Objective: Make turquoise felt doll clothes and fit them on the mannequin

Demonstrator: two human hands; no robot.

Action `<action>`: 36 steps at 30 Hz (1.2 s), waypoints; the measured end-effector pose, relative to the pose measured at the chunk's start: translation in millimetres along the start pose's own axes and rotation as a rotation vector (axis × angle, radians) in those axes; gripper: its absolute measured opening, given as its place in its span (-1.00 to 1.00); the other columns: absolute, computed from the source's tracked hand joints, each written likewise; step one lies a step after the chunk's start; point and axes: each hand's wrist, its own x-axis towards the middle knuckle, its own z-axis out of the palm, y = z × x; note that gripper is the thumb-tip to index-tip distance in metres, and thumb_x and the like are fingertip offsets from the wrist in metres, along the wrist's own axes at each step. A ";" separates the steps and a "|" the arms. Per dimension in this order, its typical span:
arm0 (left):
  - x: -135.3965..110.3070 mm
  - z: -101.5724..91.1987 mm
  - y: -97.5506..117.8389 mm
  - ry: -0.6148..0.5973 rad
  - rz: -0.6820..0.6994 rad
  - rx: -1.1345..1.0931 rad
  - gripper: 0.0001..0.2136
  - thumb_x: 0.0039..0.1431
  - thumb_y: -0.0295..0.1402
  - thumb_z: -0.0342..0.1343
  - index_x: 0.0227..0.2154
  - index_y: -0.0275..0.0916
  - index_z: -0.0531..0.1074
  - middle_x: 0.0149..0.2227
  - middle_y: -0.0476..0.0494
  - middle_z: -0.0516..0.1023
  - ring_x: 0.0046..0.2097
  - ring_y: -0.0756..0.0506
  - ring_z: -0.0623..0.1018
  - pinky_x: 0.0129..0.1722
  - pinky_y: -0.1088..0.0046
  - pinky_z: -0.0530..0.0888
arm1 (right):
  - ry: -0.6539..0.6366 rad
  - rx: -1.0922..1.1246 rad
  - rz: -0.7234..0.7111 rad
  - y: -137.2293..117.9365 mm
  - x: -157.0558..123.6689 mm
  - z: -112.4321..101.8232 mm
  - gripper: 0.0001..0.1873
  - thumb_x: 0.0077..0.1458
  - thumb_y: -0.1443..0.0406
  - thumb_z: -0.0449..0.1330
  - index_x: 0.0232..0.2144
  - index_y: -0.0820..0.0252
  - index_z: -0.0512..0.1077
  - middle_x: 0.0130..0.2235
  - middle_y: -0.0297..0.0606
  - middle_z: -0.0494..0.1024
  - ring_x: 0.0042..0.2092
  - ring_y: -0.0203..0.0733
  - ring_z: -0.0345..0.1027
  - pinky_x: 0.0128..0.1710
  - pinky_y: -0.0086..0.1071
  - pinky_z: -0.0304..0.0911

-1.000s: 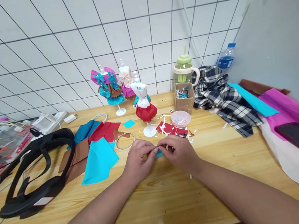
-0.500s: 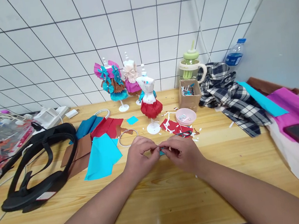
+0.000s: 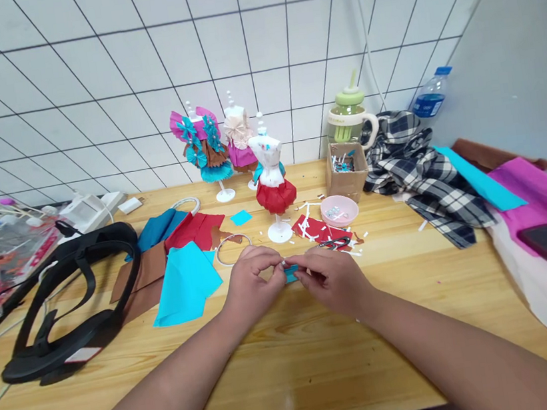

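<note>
My left hand (image 3: 252, 285) and my right hand (image 3: 331, 279) meet over the wooden table (image 3: 299, 363), both pinched on a small teal paper piece (image 3: 291, 272). Just behind them stands a white mini mannequin in a red paper skirt (image 3: 274, 188). Two more dressed mannequins (image 3: 218, 145) stand near the tiled wall. Black scissors (image 3: 335, 242) lie on red paper scraps (image 3: 320, 231) beside a pink bowl (image 3: 339, 210).
Teal, red and brown paper sheets (image 3: 180, 264) and a tape ring (image 3: 229, 250) lie left of my hands. A black headset (image 3: 65, 306) sits far left. A cardboard box (image 3: 347, 170), green cup (image 3: 349, 121), checked cloth (image 3: 421, 179), water bottle (image 3: 428, 98) and magenta paper (image 3: 539, 193) fill the right.
My hands stay together on the teal piece and have worked it slightly, so more of it shows between the fingertips. The view has shifted a little to the left and up.
</note>
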 end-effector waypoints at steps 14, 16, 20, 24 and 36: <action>-0.9 2.9 1.5 -0.035 0.079 0.037 -0.86 0.11 -0.42 0.14 -0.53 -0.19 0.54 -0.50 -0.02 0.58 -0.41 -0.02 0.51 -0.33 0.40 0.40 | 0.033 0.053 0.123 0.3 3.0 -0.3 -0.87 0.12 0.36 0.18 -0.29 0.14 0.53 -0.40 -0.32 0.54 -0.42 -0.30 0.35 -0.42 -0.43 0.21; -1.1 3.3 0.9 -0.032 0.083 0.031 -0.87 0.12 -0.40 0.15 -0.50 -0.18 0.55 -0.49 -0.03 0.58 -0.41 -0.02 0.51 -0.34 0.40 0.40 | 0.045 0.065 0.134 0.2 3.5 -0.7 -0.88 0.13 0.34 0.18 -0.29 0.15 0.53 -0.40 -0.32 0.55 -0.44 -0.30 0.34 -0.44 -0.43 0.21; -1.3 4.0 0.0 -0.009 0.107 0.024 -0.89 0.09 -0.42 0.16 -0.50 -0.17 0.55 -0.51 -0.02 0.57 -0.42 -0.02 0.51 -0.34 0.40 0.40 | 0.056 0.068 0.140 -1.8 3.9 -1.9 -0.89 0.12 0.29 0.19 -0.31 0.15 0.53 -0.44 -0.33 0.54 -0.49 -0.33 0.30 -0.48 -0.43 0.18; -2.0 5.0 0.5 -0.014 0.137 0.039 -0.89 0.06 -0.44 0.17 -0.52 -0.18 0.54 -0.51 -0.02 0.57 -0.43 -0.02 0.50 -0.34 0.40 0.39 | 0.054 0.055 0.164 -3.7 4.2 -2.4 -0.92 0.09 0.33 0.20 -0.38 0.14 0.52 -0.48 -0.36 0.52 -0.50 -0.34 0.28 -0.49 -0.44 0.15; -1.2 2.6 1.4 -0.073 0.176 0.035 -0.89 0.11 -0.44 0.14 -0.44 -0.17 0.56 -0.49 -0.03 0.59 -0.40 -0.03 0.50 -0.31 0.38 0.37 | 0.079 0.328 0.402 0.3 8.0 -1.7 -0.95 0.01 0.32 0.16 -0.47 0.16 0.39 -0.59 -0.43 0.37 -0.58 -0.36 0.19 -0.60 -0.50 0.11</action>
